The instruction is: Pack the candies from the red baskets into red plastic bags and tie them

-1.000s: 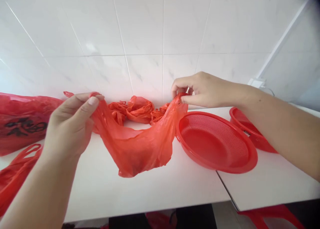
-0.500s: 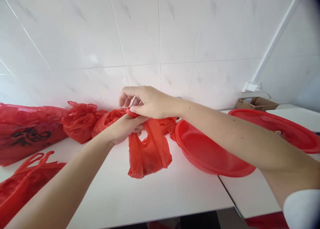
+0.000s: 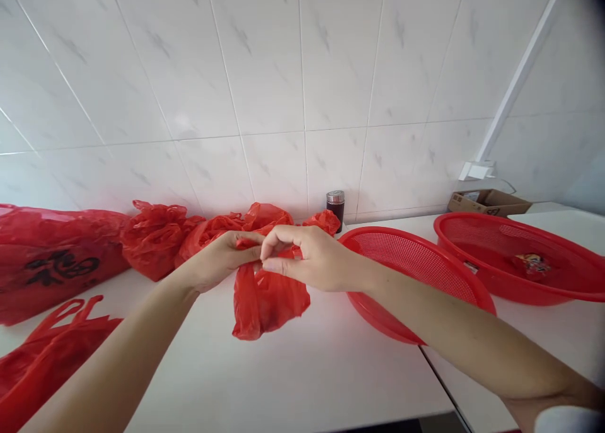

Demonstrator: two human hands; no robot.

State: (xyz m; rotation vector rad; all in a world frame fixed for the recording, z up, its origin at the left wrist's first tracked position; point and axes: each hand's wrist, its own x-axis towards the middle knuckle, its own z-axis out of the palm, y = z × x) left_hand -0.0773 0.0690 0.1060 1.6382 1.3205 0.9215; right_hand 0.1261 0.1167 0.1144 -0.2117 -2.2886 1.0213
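Note:
A small red plastic bag [image 3: 269, 300] hangs over the white table, its upper part gathered between my hands. My left hand [image 3: 231, 251] pinches the bag near its handles, with the fingers partly hidden behind the plastic. Close beside it, my right hand [image 3: 309, 256] has thumb and forefinger curled together at the bag's top. Whether a bit of the plastic is between those fingertips is hard to make out. Behind the hands, a row of knotted red bags [image 3: 154, 237] stands along the wall.
At right sit a red perforated basket [image 3: 378, 237] and a second red basket [image 3: 466, 256] with a small colourful packet [image 3: 532, 264]. A dark jar with a metal lid [image 3: 335, 209] and a cardboard box [image 3: 489, 201] are by the wall. Larger red bags [image 3: 70, 256] lie left.
My right hand has moved down and right from above the left hand to beside it, its fingers now pinched. The bag stays in my left hand. The jar has come into view.

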